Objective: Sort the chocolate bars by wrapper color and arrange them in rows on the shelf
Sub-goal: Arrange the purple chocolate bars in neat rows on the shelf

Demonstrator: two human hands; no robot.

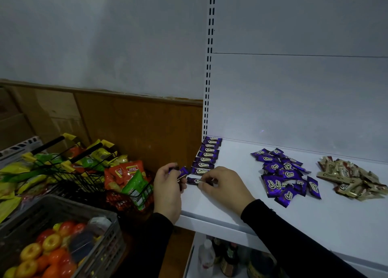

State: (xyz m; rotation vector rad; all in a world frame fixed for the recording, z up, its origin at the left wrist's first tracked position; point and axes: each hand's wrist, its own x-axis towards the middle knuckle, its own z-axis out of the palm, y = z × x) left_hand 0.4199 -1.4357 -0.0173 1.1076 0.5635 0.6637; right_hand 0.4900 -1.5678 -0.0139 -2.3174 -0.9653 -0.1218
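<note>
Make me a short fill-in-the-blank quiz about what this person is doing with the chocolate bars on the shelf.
1. The neat row at the shelf's left end holds only ____ wrappers.
2. The loose pile farthest right has ____ wrappers.
3. The right hand sets a purple bar at the row's ____ end.
4. The left hand holds spare bars coloured ____.

Missing words: purple; gold; near; purple

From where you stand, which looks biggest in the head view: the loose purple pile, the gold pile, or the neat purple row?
1. Loose purple pile, which spreads widest.
2. Gold pile and purple row: too alike to rank. The row is long and narrow and runs away from the camera, which shrinks its far end.
</note>
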